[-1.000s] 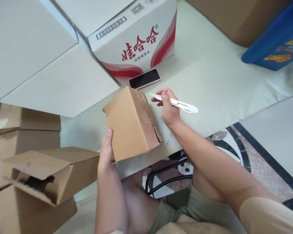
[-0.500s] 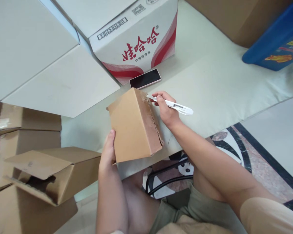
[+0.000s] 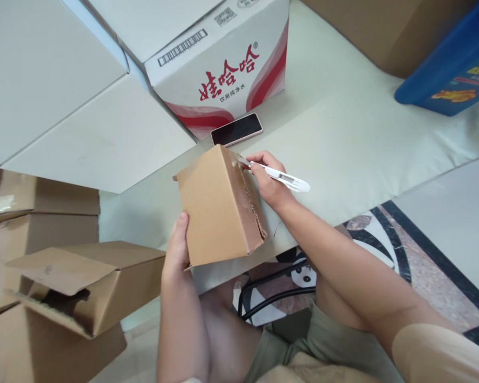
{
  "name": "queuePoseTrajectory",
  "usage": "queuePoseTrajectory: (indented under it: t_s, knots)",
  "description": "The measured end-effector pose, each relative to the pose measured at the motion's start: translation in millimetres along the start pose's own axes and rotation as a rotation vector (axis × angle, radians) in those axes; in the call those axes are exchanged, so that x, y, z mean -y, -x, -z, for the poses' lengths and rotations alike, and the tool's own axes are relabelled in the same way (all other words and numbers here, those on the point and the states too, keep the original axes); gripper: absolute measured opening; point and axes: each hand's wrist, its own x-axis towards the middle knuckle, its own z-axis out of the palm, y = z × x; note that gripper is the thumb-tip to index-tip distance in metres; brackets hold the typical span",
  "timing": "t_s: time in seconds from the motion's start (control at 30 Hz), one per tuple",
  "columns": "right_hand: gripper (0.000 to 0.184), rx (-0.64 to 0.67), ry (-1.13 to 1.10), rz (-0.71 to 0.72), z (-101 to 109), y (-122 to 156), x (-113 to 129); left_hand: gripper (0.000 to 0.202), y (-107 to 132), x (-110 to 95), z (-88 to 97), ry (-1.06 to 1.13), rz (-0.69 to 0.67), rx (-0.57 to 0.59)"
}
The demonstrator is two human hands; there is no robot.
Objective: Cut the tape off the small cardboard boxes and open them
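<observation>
A small brown cardboard box [image 3: 209,207] stands tilted on the pale-covered table [image 3: 339,122]. My left hand [image 3: 178,244] grips its left side, thumb on the near face and the other fingers hidden behind. In my right hand [image 3: 269,181] is a white utility knife [image 3: 291,182], held like a pen. Its blade tip meets the taped, ragged seam near the top of the box's right side. Behind the box a phone [image 3: 237,129] lies flat, screen up.
A white and red water carton [image 3: 223,80] stands behind the phone, beside large white boxes [image 3: 104,127]. An open cardboard box [image 3: 99,271] rests on other brown boxes [image 3: 64,340] at left. A blue container [image 3: 443,69] is at far right.
My right hand has shifted slightly left and down with the utility knife, its blade now further into the seam's top end. The box and my left hand have stayed nearly still.
</observation>
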Motion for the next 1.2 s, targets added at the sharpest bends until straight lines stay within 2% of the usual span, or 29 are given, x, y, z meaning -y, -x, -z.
queuePoseTrajectory:
  t_s: [0.13,0.5,0.9,1.07,1.2]
  knots:
    - [0.020,0.006,-0.014,-0.010,-0.6,0.2,-0.2,0.073,0.0,0.3,0.2,-0.001,0.040,-0.014]
    - [0.016,0.003,-0.026,-0.038,-0.9,-1.3,1.9,0.081,3.5,-3.7,-3.8,0.006,0.043,-0.033]
    - [0.015,0.006,-0.040,-0.046,-1.9,1.1,7.0,0.077,2.9,-0.4,-1.1,-0.002,0.044,-0.039]
    - [0.017,0.007,-0.047,-0.049,-3.0,1.8,8.7,0.072,9.4,-6.0,-7.0,0.034,0.088,-0.039]
    - [0.017,0.017,-0.045,-0.061,-4.5,2.4,9.0,0.059,14.9,-8.3,-10.6,0.096,0.118,-0.067]
